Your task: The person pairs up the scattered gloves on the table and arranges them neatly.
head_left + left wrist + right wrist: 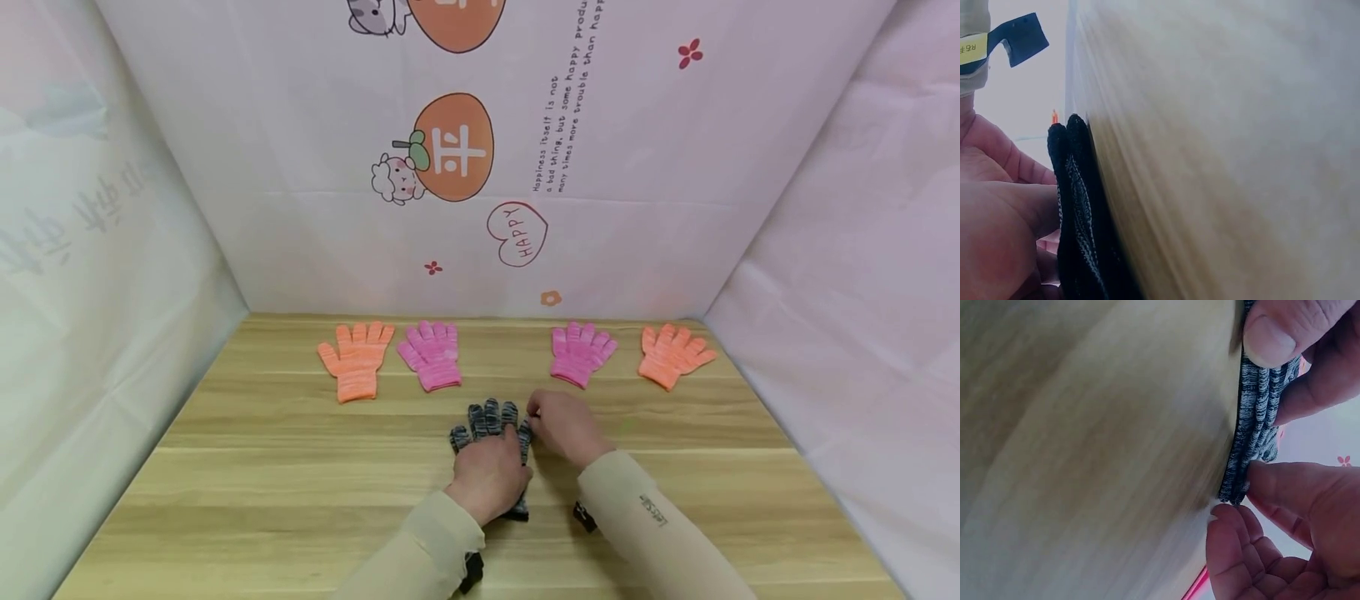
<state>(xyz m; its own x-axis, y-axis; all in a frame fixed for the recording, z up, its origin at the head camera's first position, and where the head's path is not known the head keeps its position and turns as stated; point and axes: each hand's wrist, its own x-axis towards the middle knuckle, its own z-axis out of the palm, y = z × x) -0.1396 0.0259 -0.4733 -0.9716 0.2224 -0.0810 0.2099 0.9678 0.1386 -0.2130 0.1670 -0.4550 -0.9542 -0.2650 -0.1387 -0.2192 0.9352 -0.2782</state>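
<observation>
A black-and-grey knitted glove [491, 417] lies flat on the table, its fingers pointing to the wall and its dark cuff towards me. My left hand [491, 477] rests across its palm and covers most of it; the thumb [1269, 340] presses the knit. At the glove's outermost right finger, my right hand [566, 427] pinches the tip between thumb and fingers. The right wrist view shows that glove fingertip [1233, 492] close to the tabletop. Seen edge-on in the left wrist view, the dark glove [1079, 206] has the left hand [997, 231] against its side.
Along the back edge of the wooden table [262, 467] lie an orange glove [358, 360] and a pink glove [435, 356] on the left, then another pink glove [581, 354] and another orange glove [672, 357] on the right. A printed white cloth [637, 250] hangs behind; white sheets flank both sides.
</observation>
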